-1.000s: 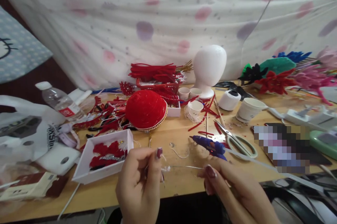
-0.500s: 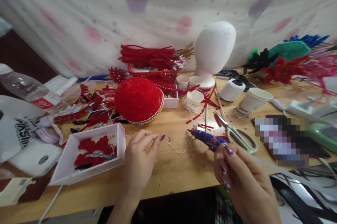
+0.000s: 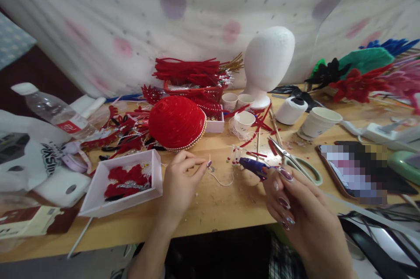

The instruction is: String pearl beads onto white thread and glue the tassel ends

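Observation:
My left hand (image 3: pixel 180 180) is closed in a pinch, a short end of white cord (image 3: pixel 223 184) sticking up at its fingertips. The rest of that cord curls over the wooden table. Farther right, my right hand (image 3: pixel 302 209) has its thumb and forefinger pressed together; whatever they hold is too small to make out. Just beyond those fingers is a blue glue gun (image 3: pixel 252 167), its nozzle pointing left and its rear hidden by the hand. Small red beads (image 3: pixel 234 156) are near the nozzle. Scissors (image 3: pixel 295 163) with pale green handles lie behind my right hand.
Left of my left hand is a white box (image 3: pixel 98 200) with red pieces. A red dome (image 3: pixel 177 123) edged with pearls sits behind. Farther back are a white foam head (image 3: pixel 269 62), paper cups (image 3: pixel 320 123) and a thread spool (image 3: pixel 291 110). A phone (image 3: pixel 334 174) lies right.
The view has shifted slightly. My left hand has risen a little with its pinch kept, and the cord end now shows above the fingertips. My right hand has tilted slightly, its lower fingers showing more.

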`<state>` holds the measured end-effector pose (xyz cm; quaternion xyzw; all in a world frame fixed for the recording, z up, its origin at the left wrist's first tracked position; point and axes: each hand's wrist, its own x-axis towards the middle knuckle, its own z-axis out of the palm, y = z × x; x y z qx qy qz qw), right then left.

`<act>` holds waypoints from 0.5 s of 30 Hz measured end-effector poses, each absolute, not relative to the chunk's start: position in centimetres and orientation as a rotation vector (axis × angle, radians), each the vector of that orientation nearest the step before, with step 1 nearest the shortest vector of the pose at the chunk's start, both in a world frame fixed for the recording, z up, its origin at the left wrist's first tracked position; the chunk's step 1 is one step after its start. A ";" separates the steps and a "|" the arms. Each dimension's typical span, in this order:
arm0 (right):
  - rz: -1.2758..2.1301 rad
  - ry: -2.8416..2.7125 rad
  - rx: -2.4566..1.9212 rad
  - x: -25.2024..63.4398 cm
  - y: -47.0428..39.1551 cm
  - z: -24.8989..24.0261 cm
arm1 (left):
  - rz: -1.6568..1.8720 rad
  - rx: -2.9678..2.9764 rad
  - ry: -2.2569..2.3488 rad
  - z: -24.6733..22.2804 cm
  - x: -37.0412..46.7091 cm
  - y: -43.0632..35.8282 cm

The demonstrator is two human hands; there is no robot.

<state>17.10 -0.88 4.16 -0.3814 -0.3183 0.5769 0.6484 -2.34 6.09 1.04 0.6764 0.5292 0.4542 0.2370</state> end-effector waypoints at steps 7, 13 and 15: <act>1.275 -0.742 -0.856 17.0 -1.3 5.2 | 1.184 1.846 1.398 3.6 -2.2 8.1; 1.289 -0.741 -0.795 17.1 -1.1 5.2 | 1.059 1.870 1.355 4.1 -2.6 8.9; 1.318 -0.738 -0.783 17.0 -1.1 5.2 | 1.071 1.901 1.362 3.9 -2.6 8.8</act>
